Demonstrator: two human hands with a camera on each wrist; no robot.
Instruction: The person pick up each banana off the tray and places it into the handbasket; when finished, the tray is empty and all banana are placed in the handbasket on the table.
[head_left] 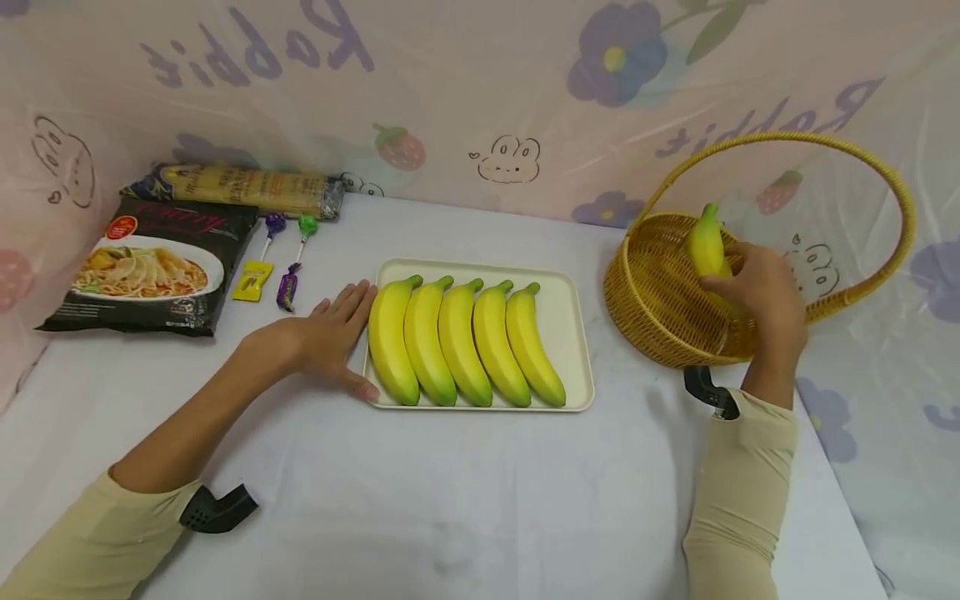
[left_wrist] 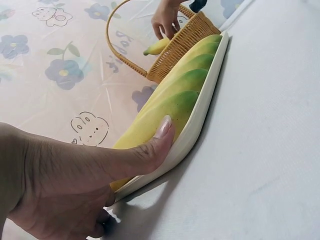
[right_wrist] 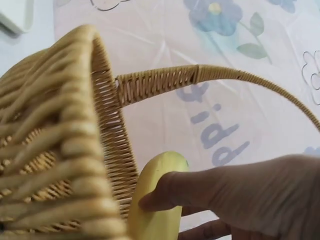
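Observation:
My right hand (head_left: 765, 287) grips a yellow banana (head_left: 707, 243) with a green stem, inside the mouth of a woven wicker basket (head_left: 626, 312). In the right wrist view the thumb presses on the held banana (right_wrist: 157, 220), next to the basket's rim (right_wrist: 82, 115). Several bananas (head_left: 461, 350) lie side by side on a cream rectangular tray (head_left: 576, 350), stems pointing away. At the tray's left edge rests my left hand (head_left: 322, 337), fingers extended and thumb spread. The left wrist view shows its thumb (left_wrist: 162, 132) over the tray's rim, by the nearest banana.
On the left lie a black noodle packet (head_left: 150, 267), a long yellow packet (head_left: 247, 190), a purple lollipop (head_left: 275, 223), a green lollipop (head_left: 307, 225), a yellow wrapped sweet (head_left: 252, 281) and a purple one (head_left: 288, 287). The basket's tall handle (head_left: 795, 137) arches over it. A printed curtain (head_left: 465, 75) stands behind.

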